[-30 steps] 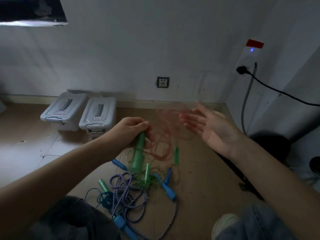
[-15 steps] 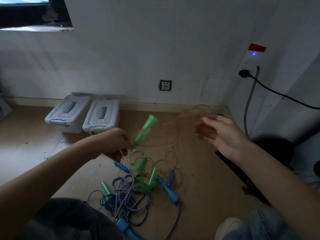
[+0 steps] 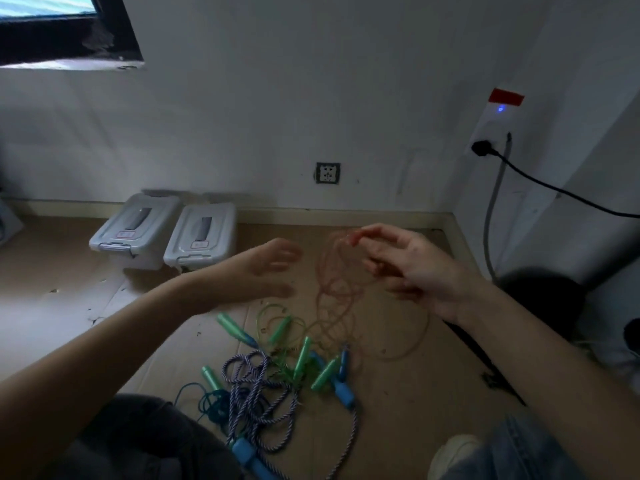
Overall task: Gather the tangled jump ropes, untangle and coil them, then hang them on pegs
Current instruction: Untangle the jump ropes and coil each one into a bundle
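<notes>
While the right hand [image 3: 412, 268] pinches loops of the thin red rope [image 3: 332, 289] up off the floor [image 3: 415, 393], the left hand [image 3: 266, 271] hangs beside it, fingers spread and loose, holding nothing — it's blurred, so finer detail is lost. The two hands sit near each other but apart, with the red strands dangling between them and trailing down into the pile [image 3: 287, 372]. That pile lies on the floor just below: green handles [image 3: 303, 355], blue handles [image 3: 343, 393] and a braided purple-white rope [image 3: 256, 386], all knotted over one another, plus a teal cord [image 3: 211, 403] at the near left. This reads as the untangling step, early on — nothing coiled, and no pegs in view. Next move, by my judgement: the free left hand needs to take a red strand lower down and draw it clear of the green cords, gently, since a hard pull would likely tighten the snarl. Two grey bins [image 3: 166, 233] wait by the wall.
</notes>
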